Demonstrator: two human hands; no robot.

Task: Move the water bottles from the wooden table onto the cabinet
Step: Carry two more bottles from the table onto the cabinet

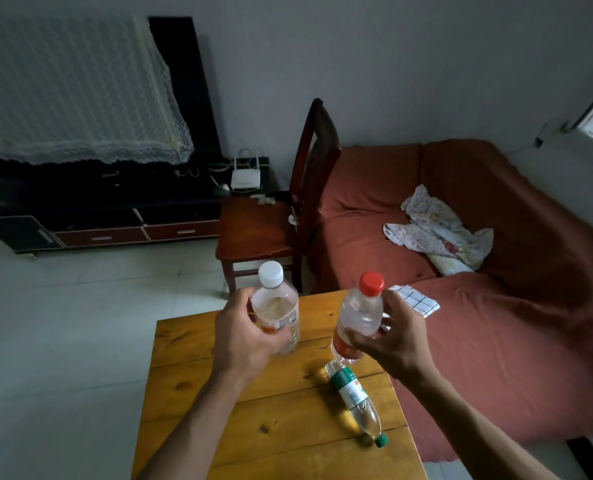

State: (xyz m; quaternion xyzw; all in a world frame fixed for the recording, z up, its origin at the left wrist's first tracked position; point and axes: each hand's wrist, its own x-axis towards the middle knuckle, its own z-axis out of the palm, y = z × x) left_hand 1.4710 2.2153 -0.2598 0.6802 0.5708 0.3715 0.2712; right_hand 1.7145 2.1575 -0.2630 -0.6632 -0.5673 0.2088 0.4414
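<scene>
Small wooden table (219,368) made of planks, just one green-capped bottle (355,403) lying on its side there.

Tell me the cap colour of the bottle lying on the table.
Green, clearest in the head view; the lying bottle has a green label too.

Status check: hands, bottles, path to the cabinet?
Left hand grips white-capped bottle; right hand grips red-capped bottle. Green-capped bottle lying on table.
</scene>
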